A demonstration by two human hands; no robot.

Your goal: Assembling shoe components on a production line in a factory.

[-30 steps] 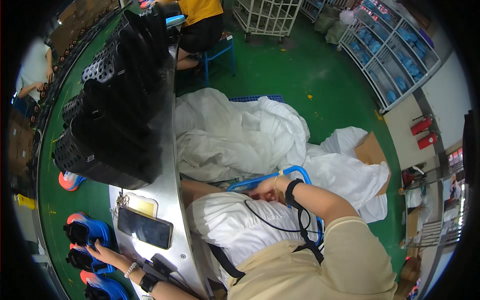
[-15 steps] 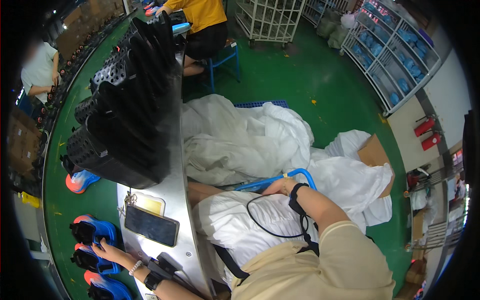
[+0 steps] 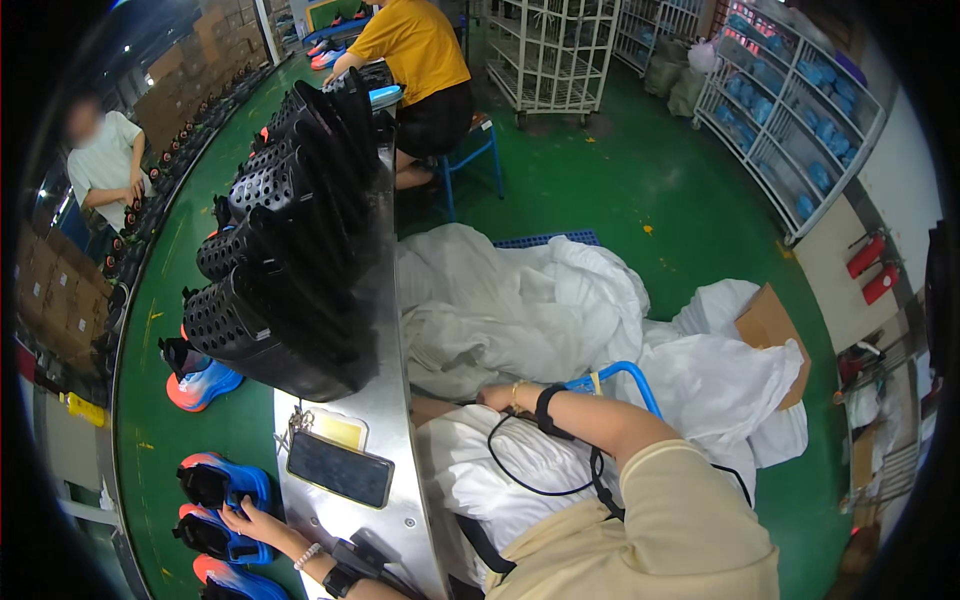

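Observation:
My left hand (image 3: pixel 252 524) reaches over the metal table edge to a row of blue-and-orange sport shoes on the green belt. Its thumb stands apart from the slightly curled fingers, which touch the opening between the nearest shoe (image 3: pixel 238 484) and the second shoe (image 3: pixel 222 533). A third shoe (image 3: pixel 235 580) is cut off by the lower edge. Over my lap, my right hand (image 3: pixel 496 397) lies against white cloth (image 3: pixel 470 450), beside a blue tubular frame (image 3: pixel 625 372). Its fingers are mostly hidden. A black cord hangs near that wrist.
Black perforated plastic holders (image 3: pixel 235 310) stand in a row along the metal table (image 3: pixel 385 425). A phone (image 3: pixel 340 468) lies nearer me, beside keys. White sheeting (image 3: pixel 520 300) and a cardboard box (image 3: pixel 775 335) are to the right. A co-worker in yellow (image 3: pixel 420 45) sits ahead.
My right hand has moved left from the blue frame to the cloth over my lap. The left hand stays at the same shoes. The view has shifted, so the scene sits farther right and lower.

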